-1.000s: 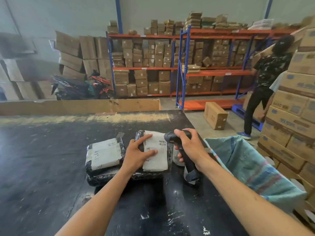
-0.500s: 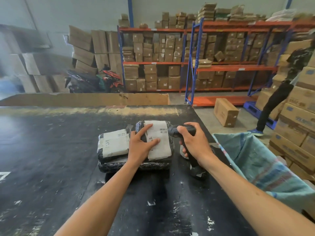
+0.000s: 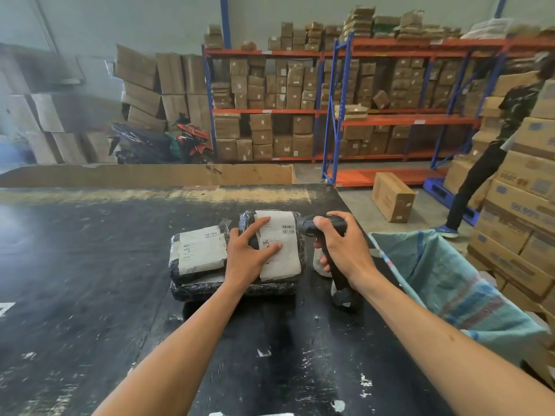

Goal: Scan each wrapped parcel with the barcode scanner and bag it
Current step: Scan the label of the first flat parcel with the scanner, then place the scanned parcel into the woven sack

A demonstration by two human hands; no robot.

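Two black-wrapped parcels with white labels lie side by side on the black table point(image 3: 90, 280), on top of a flatter black parcel point(image 3: 210, 288). My left hand point(image 3: 250, 255) lies flat on the right parcel point(image 3: 283, 235), fingers spread over its label below the barcodes. The left parcel point(image 3: 199, 252) is untouched. My right hand point(image 3: 342, 247) grips the black barcode scanner point(image 3: 341, 285) by its handle, just right of the parcel, its head turned toward the label. A teal woven bag point(image 3: 444, 283) hangs open off the table's right edge.
A cardboard wall point(image 3: 150, 175) lines the table's far edge. Stacked cartons point(image 3: 522, 199) stand to the right, behind the bag. A person point(image 3: 486, 163) stands near them by a lone box point(image 3: 392, 196) on the floor. Shelving with boxes fills the back.
My head has shifted, so the scene sits a little more to the right. Both hands keep their hold: left on the right parcel, right on the scanner, which edged closer to the label.
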